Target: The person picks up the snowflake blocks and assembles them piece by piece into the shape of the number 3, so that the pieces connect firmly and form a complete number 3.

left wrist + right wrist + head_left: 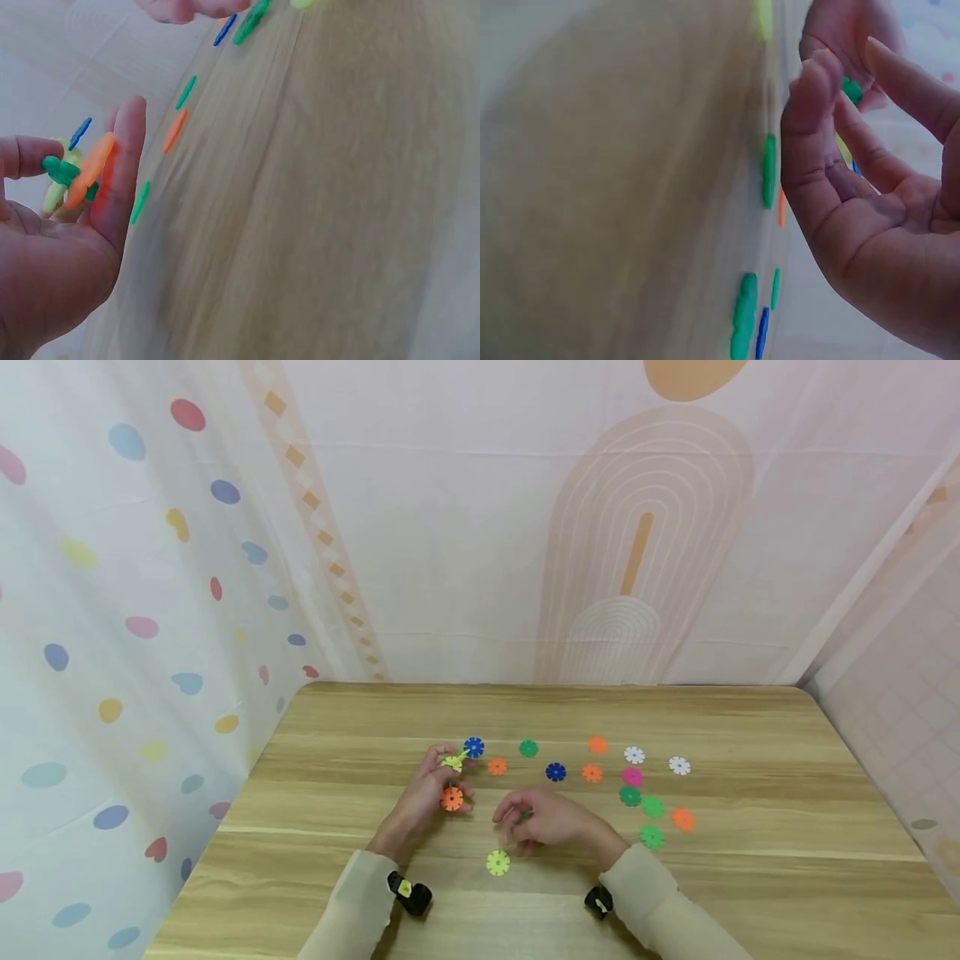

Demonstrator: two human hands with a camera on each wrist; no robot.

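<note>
While your left hand [427, 793] pinches the joined disc cluster [452, 781], its orange disc [452, 798] faces you, above the table [750, 877]. Your right hand [543, 818], just right of the cluster, curls its fingers [817, 112] around a small green piece [851, 90]. A yellow-green disc [498, 862] lies nearer you than the cluster. Beyond the cluster, a blue disc [473, 747] lies close. Loose discs [633, 777] scatter farther right of the cluster, well apart from both hands.
</note>
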